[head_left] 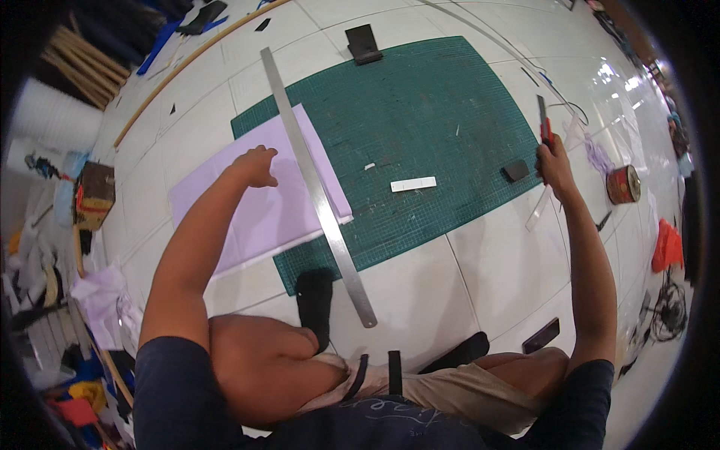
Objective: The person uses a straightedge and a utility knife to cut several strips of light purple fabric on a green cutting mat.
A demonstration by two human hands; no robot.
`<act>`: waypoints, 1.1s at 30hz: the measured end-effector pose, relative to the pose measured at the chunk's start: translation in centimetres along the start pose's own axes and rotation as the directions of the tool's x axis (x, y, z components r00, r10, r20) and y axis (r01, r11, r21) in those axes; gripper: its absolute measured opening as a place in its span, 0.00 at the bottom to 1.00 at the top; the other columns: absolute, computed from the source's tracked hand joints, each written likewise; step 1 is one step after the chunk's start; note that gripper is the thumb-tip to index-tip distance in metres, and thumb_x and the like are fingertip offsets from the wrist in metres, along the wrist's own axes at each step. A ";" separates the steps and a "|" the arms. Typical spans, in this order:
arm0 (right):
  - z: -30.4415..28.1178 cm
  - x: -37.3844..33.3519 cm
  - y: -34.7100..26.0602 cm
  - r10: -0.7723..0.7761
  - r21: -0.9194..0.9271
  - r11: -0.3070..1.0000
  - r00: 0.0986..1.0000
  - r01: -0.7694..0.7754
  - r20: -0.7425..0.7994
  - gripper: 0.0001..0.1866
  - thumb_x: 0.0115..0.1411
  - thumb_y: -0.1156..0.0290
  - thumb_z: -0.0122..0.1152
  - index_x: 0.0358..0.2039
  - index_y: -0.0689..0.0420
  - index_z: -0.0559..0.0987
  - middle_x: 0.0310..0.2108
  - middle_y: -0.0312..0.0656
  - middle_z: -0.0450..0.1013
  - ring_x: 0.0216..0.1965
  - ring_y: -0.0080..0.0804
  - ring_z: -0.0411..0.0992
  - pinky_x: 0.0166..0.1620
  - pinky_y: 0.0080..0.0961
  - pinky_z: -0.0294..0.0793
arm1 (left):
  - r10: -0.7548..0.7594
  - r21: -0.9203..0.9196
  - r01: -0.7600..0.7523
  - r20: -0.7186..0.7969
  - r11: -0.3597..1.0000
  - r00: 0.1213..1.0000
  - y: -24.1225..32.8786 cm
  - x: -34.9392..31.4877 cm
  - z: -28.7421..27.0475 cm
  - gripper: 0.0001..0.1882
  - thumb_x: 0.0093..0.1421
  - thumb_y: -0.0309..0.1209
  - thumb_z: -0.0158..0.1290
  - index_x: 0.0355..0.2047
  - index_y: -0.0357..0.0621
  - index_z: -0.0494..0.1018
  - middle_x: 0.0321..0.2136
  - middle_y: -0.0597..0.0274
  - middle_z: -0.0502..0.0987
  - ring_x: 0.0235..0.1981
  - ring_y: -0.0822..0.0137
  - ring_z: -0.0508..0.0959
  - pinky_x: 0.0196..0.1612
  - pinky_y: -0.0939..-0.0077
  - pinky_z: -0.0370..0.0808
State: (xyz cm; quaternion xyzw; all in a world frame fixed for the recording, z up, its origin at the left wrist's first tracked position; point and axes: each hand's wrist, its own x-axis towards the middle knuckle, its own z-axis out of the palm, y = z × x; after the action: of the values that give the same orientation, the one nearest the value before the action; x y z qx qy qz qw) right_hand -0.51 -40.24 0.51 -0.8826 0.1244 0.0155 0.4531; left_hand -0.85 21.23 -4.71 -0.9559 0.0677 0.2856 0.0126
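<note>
Over a folded sheet of lilac material [240, 214] is my left hand [259, 166], its fingers apart and nothing in them; whether it touches the sheet I cannot tell. A long steel ruler [319, 199] lies slantwise across the sheet's right part, just right of that hand. The sheet covers the left part of a green cutting mat [420, 112] on the floor. My right hand [553, 161] grips a red utility knife [546, 131] at the mat's right edge, blade pointing away from me.
On the mat are a small white strip [413, 184] and a black piece [515, 171]. A black bent block [363, 45] sits at its far edge. Right of it stand a round tin [623, 184] and a phone-like dark slab [541, 336]. A wooden box [95, 195] is at left.
</note>
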 end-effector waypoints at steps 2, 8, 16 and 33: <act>0.7 -1.2 -2.0 -0.043 -0.031 0.999 0.997 0.045 0.059 0.18 0.62 0.68 0.48 0.51 0.59 0.65 0.27 0.41 0.67 0.20 0.27 0.68 0.23 0.27 0.68 | 0.027 -0.022 -0.028 -0.022 0.999 0.999 -0.1 2.7 -0.1 0.53 0.43 0.46 0.69 0.65 0.39 0.57 0.62 0.41 0.62 0.62 0.44 0.64 0.63 0.57 0.66; 8.2 -6.7 -12.2 0.015 -0.129 0.991 0.965 0.020 0.263 0.19 0.63 0.71 0.48 0.54 0.57 0.62 0.28 0.45 0.70 0.24 0.33 0.74 0.26 0.33 0.73 | -0.010 -0.047 0.006 -0.074 0.999 0.997 -3.7 7.9 1.9 0.69 0.36 0.52 0.73 0.69 0.34 0.44 0.69 0.38 0.47 0.70 0.43 0.49 0.69 0.52 0.56; 20.4 -8.4 -7.4 -0.039 -0.401 0.907 0.973 0.130 0.228 0.16 0.64 0.66 0.51 0.47 0.60 0.62 0.33 0.64 0.75 0.35 0.64 0.75 0.37 0.54 0.72 | 0.030 -0.024 -0.031 -0.031 0.999 0.999 -2.0 10.0 2.4 0.77 0.30 0.61 0.72 0.69 0.31 0.40 0.70 0.39 0.43 0.72 0.44 0.42 0.71 0.45 0.44; 42.2 -7.0 -14.5 -0.034 -0.285 0.943 0.902 0.171 0.430 0.15 0.61 0.68 0.49 0.43 0.63 0.60 0.31 0.68 0.74 0.36 0.69 0.73 0.42 0.61 0.69 | 0.003 0.016 -0.001 -0.129 1.000 0.992 -1.3 10.1 3.6 0.76 0.27 0.61 0.72 0.68 0.31 0.45 0.70 0.42 0.48 0.72 0.49 0.46 0.71 0.47 0.42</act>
State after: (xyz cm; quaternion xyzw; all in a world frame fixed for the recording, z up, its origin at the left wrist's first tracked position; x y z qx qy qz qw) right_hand -0.30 3.20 -11.82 -0.9250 -0.0271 0.2001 0.3220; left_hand 5.75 21.55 -13.26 -0.9722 0.0718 0.2225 0.0154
